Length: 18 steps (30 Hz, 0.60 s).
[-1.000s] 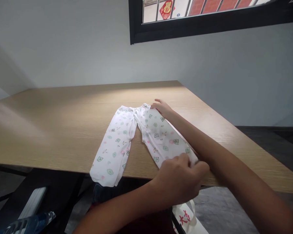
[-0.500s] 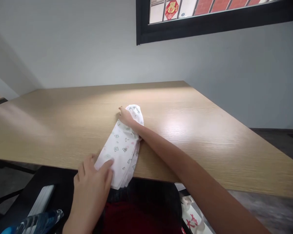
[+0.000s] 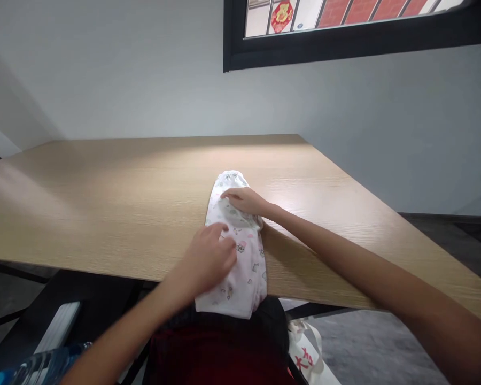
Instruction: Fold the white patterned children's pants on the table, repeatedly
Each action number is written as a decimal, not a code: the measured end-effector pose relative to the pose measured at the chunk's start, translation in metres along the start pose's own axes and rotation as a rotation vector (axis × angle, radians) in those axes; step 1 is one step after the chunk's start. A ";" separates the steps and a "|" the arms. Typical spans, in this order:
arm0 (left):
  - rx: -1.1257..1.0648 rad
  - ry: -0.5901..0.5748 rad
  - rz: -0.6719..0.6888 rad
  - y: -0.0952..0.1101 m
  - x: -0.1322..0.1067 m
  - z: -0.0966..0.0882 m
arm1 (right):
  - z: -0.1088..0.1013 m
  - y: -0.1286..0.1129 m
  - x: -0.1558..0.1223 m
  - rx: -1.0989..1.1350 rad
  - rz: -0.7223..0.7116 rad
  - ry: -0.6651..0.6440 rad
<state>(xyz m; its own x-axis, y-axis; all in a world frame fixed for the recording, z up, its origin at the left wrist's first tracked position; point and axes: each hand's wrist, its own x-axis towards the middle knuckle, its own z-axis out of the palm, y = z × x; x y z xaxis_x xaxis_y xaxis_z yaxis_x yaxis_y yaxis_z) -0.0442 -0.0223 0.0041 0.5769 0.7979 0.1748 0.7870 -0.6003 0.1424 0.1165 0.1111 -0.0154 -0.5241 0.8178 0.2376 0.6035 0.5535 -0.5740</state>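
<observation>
White patterned fabric makes up the small trousers [image 3: 242,280], which lie on the desk [image 3: 124,208] with one leg over the other, gathered waistband [image 3: 231,174] pointing away from the person and leg ends hanging over the near edge. The right hand [image 3: 244,201] rests on the upper part, below the waistband; I cannot tell whether its fingers pinch any cloth. The left hand [image 3: 213,258], blurred, is over the lower legs, half curled, thumb and forefinger apart, apparently gripping nothing. The step in hand seems to be settling the lengthwise fold. The next move probably calls for flattening the layers and evening the stacked edges along the right side.
</observation>
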 end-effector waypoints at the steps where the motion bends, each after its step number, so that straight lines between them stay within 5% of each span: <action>1: -0.006 -0.019 0.023 -0.013 0.020 0.001 | -0.004 -0.001 -0.008 -0.011 0.023 -0.034; 4: -0.011 -0.026 0.022 -0.044 0.067 0.010 | -0.008 0.000 -0.018 -0.084 -0.008 -0.095; 7: -0.023 -0.021 0.035 -0.043 0.067 0.018 | -0.006 0.009 -0.008 -0.189 -0.105 -0.129; 14: -0.136 0.064 0.074 0.023 -0.061 0.023 | -0.005 0.028 0.056 -0.310 0.018 -0.061; 18: -0.078 0.129 0.089 0.021 -0.096 0.031 | -0.002 0.028 0.073 -0.297 0.075 -0.047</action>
<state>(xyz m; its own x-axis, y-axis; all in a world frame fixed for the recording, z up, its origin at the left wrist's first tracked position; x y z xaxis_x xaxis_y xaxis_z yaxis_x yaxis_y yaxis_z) -0.0759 -0.1095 -0.0403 0.6065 0.7310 0.3129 0.7122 -0.6743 0.1950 0.0963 0.1862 -0.0126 -0.4949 0.8536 0.1628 0.7870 0.5197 -0.3325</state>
